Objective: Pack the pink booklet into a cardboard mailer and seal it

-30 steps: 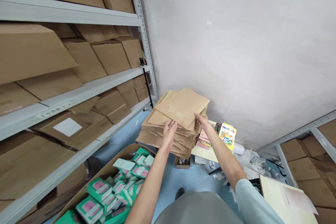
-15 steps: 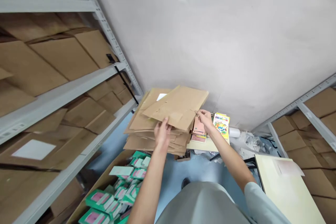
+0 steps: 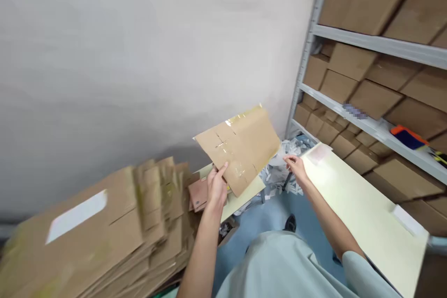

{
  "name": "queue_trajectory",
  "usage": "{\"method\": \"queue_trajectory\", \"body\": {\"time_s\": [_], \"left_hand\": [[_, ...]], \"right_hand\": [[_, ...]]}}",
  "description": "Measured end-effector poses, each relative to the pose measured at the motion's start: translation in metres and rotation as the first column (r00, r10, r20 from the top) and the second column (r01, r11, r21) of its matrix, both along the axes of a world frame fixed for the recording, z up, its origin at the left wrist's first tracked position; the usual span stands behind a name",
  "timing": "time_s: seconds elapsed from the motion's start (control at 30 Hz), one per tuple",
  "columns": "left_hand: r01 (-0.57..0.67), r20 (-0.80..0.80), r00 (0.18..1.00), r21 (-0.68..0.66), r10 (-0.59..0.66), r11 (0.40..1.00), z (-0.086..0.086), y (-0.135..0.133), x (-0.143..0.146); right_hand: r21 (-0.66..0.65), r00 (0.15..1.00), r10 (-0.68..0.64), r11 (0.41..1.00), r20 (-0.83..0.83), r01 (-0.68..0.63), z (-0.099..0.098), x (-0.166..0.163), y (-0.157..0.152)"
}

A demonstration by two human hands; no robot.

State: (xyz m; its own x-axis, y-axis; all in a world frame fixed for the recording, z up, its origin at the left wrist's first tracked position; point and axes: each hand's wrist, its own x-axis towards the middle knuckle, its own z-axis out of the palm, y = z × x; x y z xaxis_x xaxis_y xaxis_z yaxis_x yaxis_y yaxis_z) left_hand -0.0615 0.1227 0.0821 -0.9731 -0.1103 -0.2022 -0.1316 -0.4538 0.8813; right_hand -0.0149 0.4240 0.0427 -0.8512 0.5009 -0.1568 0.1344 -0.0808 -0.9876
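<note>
My left hand (image 3: pixel 216 187) is closed on the lower edge of a flattened brown cardboard sheet (image 3: pixel 242 145) with strips of clear tape on it, held up tilted in front of the white wall. My right hand (image 3: pixel 296 167) is apart from the sheet, to its right, with fingers loosely spread and nothing in them, just above the near corner of a pale yellow tabletop (image 3: pixel 359 209). The stack of flattened cartons (image 3: pixel 104 233) lies low at the left, blurred, its top piece bearing a white label.
A metal shelf rack (image 3: pixel 370 125) full of brown boxes fills the right side, with an orange and blue object (image 3: pixel 407 135) on one shelf. A small pale table (image 3: pixel 246 193) with a pink book (image 3: pixel 197 193) stands behind my left hand. Shredded white paper (image 3: pixel 275 176) litters the blue floor.
The view has swung right. My left hand has lifted the top cardboard sheet off the stack and carried it rightward; my right hand has let go of it.
</note>
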Motion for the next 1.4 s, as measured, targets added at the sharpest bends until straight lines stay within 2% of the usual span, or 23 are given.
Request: {"method": "queue_trajectory", "body": {"time_s": [0.1, 0.23, 0.37, 0.5, 0.57, 0.67, 0.83, 0.93, 1.07, 1.17, 1.27, 1.4], "left_hand": [[0.211, 0.042, 0.977, -0.061, -0.209, 0.976, -0.006, 0.078, -0.017], [0.461, 0.160, 0.881, -0.088, -0.444, 0.883, -0.019, 0.184, -0.030], [0.670, 0.234, 0.734, -0.095, -0.638, 0.736, -0.040, 0.287, -0.030], [0.826, 0.290, 0.557, -0.099, -0.778, 0.554, -0.064, 0.378, -0.015], [0.863, 0.292, 0.503, -0.124, -0.813, 0.490, -0.075, 0.415, -0.006], [0.879, 0.236, 0.468, -0.223, -0.851, 0.422, -0.092, 0.459, 0.002], [0.881, 0.219, 0.393, -0.366, -0.893, 0.299, -0.123, 0.507, -0.006], [0.870, 0.189, 0.371, -0.414, -0.909, 0.269, -0.141, 0.528, -0.013], [0.878, 0.146, 0.250, -0.452, -0.957, 0.160, -0.161, 0.548, -0.016], [0.892, 0.162, 0.194, -0.440, -0.967, 0.105, -0.175, 0.558, -0.013], [0.911, 0.163, 0.103, -0.411, -0.981, 0.027, -0.187, 0.563, -0.008], [0.874, 0.161, -0.059, -0.468, -0.985, -0.129, -0.195, 0.566, -0.004]], "right_hand": [[-0.002, 0.971, -0.238, 0.971, 0.006, 0.238, -0.012, 0.031, 0.105], [-0.012, 0.873, -0.486, 0.873, 0.051, 0.487, -0.035, 0.090, 0.218], [-0.046, 0.801, -0.586, 0.802, 0.123, 0.595, -0.062, 0.158, 0.291], [-0.076, 0.755, -0.631, 0.756, 0.177, 0.650, -0.082, 0.227, 0.331], [-0.082, 0.727, -0.660, 0.727, 0.192, 0.682, -0.089, 0.258, 0.342], [-0.088, 0.673, -0.706, 0.673, 0.219, 0.734, -0.099, 0.295, 0.349], [-0.043, 0.573, -0.782, 0.581, 0.245, 0.813, -0.110, 0.324, 0.341], [0.010, 0.501, -0.831, 0.519, 0.242, 0.855, -0.110, 0.325, 0.331], [0.086, 0.411, -0.883, 0.439, 0.228, 0.894, -0.107, 0.318, 0.319], [0.125, 0.353, -0.906, 0.389, 0.235, 0.913, -0.109, 0.308, 0.308], [0.136, 0.335, -0.908, 0.376, 0.251, 0.917, -0.117, 0.295, 0.294], [0.132, 0.336, -0.896, 0.386, 0.291, 0.913, -0.127, 0.277, 0.274]]}}
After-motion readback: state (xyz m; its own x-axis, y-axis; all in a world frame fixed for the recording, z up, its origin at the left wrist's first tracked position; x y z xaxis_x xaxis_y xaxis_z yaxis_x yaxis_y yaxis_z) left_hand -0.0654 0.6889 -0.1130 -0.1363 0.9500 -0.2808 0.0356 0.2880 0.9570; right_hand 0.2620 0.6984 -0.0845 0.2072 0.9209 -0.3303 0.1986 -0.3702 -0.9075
